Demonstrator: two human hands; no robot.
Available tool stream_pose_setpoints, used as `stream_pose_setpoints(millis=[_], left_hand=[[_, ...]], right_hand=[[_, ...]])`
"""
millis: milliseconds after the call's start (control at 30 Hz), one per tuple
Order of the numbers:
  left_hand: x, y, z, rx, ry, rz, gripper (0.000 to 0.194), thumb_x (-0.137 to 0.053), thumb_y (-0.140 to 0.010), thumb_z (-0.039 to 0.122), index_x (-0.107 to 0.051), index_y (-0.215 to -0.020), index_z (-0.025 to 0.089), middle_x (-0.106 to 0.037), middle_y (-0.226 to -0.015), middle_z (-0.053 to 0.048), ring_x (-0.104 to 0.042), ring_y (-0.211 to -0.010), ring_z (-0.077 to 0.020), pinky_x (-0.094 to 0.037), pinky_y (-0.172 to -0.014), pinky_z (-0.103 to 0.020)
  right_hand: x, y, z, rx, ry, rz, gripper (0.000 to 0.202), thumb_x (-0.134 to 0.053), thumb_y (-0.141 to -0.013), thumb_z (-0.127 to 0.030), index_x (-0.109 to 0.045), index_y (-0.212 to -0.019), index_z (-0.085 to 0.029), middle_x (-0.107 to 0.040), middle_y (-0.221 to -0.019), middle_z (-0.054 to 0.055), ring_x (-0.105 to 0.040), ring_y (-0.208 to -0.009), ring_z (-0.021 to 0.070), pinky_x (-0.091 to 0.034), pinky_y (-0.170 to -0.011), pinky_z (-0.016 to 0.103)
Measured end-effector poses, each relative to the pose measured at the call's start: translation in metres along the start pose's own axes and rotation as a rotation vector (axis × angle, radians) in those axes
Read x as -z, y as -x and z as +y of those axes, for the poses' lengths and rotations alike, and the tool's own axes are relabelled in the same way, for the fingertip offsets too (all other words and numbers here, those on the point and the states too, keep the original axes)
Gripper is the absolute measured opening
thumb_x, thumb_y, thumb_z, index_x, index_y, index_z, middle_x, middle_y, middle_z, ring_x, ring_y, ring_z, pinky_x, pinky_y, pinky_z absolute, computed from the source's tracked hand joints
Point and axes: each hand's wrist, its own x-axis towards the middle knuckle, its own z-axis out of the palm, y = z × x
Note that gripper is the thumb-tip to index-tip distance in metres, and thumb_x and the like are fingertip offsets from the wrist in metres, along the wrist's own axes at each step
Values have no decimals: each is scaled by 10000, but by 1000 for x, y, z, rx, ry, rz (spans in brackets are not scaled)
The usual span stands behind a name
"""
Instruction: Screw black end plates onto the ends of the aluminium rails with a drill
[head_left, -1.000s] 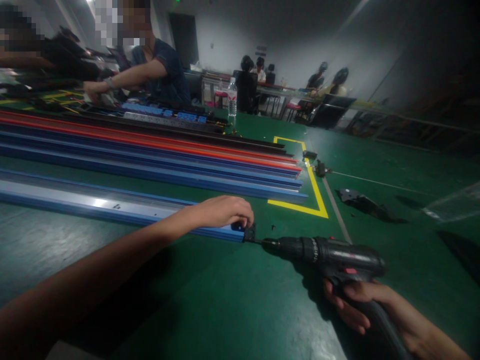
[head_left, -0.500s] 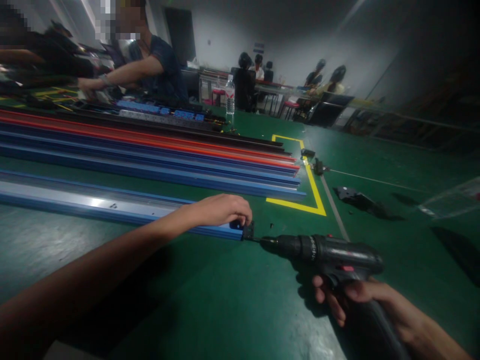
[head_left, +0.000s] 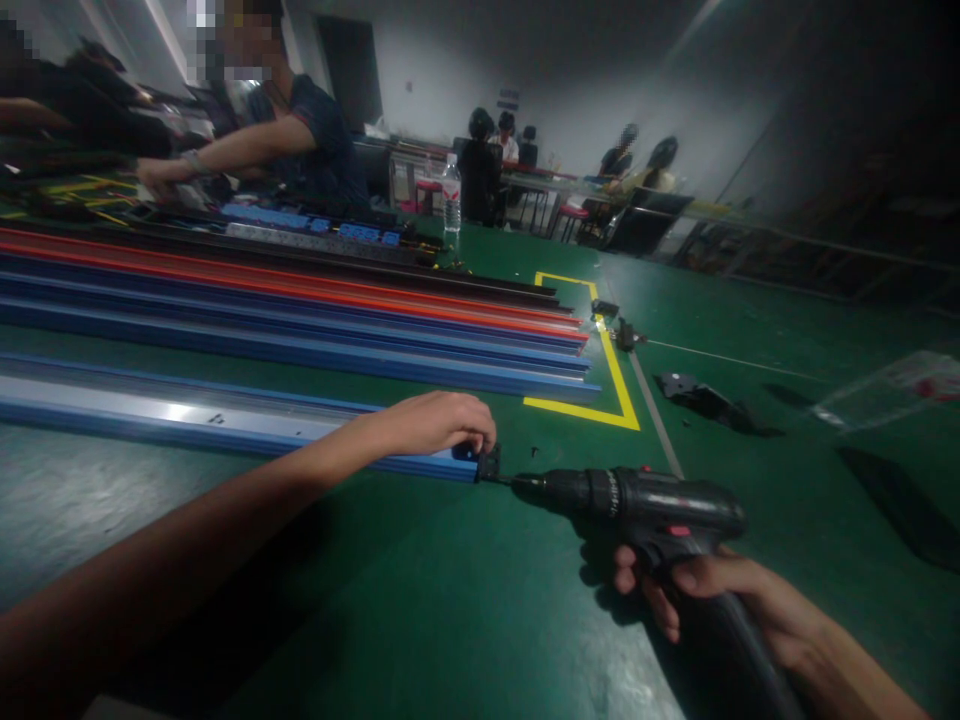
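Note:
A blue rail [head_left: 420, 465] with a pale inner channel runs in from the left, with a black end cap [head_left: 489, 463] at its right end. My left hand [head_left: 450, 422] lies over that end, fingers curled down at the cap; their exact hold is partly hidden. In my right hand [head_left: 720, 590] is a black cordless drill [head_left: 637, 500], gripped by its handle with fingers at the trigger. The drill points left, and its thin bit meets the end cap. A small black piece [head_left: 534, 451] lies just beyond the bit.
Several blue and red rails [head_left: 525, 370] lie parallel behind, near yellow tape [head_left: 622, 385]. Black parts [head_left: 694, 392] and a clear plastic container [head_left: 892, 390] are on the green table [head_left: 450, 600] to the right. A bottle [head_left: 451, 195] stands behind; a co-worker [head_left: 300, 140] works across.
The view has shifted slightly, so things appear a little farther left. Both hands, the drill and the rail keep their positions against each other.

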Motion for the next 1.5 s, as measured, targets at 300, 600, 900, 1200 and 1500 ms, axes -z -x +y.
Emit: stream_pose_setpoints(millis=[300,600,900,1200,1500], left_hand=[[1,0,0,-25,71,-11,237,-516,-920,62,-694,-913,217,-692,-931,-7,-625,-885,-144,-439,-801,-262],[5,-1,1,-32,140,-46,223,-547,-906,69,-702,-974,215,-709,-990,-24,-646,-957,-161,-463,-862,-266],[9,3,0,-66,186,-89,270,-571,-959,188,-680,-1196,255,-697,-1205,-61,-625,-1117,-192,-455,-978,-325],[5,-1,2,-51,130,-64,145,-564,-972,215,-708,-989,219,-723,-1021,-48,-636,-983,-177,-455,-891,-304],[3,-1,3,-28,83,-40,182,-539,-936,106,-685,-903,210,-704,-955,-15,-618,-922,-148,-442,-855,-263]], right_hand=[[-3,-1,-4,-36,-20,30,463,-714,-780,-227,-711,-1230,-119,-708,-1245,170,-698,-781,149,-532,-764,267],[3,-1,0,-28,-43,94,301,-740,-762,-199,-772,-1047,-108,-757,-1002,136,-666,-697,132,-547,-691,264],[-1,-1,-3,-33,-39,105,283,-751,-760,-215,-765,-1009,-80,-738,-925,122,-660,-657,122,-549,-649,242],[-1,0,0,-40,-23,107,276,-734,-749,-209,-763,-995,-87,-726,-905,97,-631,-637,104,-522,-629,226],[-9,-2,-3,-25,-12,143,252,-735,-813,-291,-772,-942,-78,-716,-861,111,-609,-604,109,-518,-607,230]])
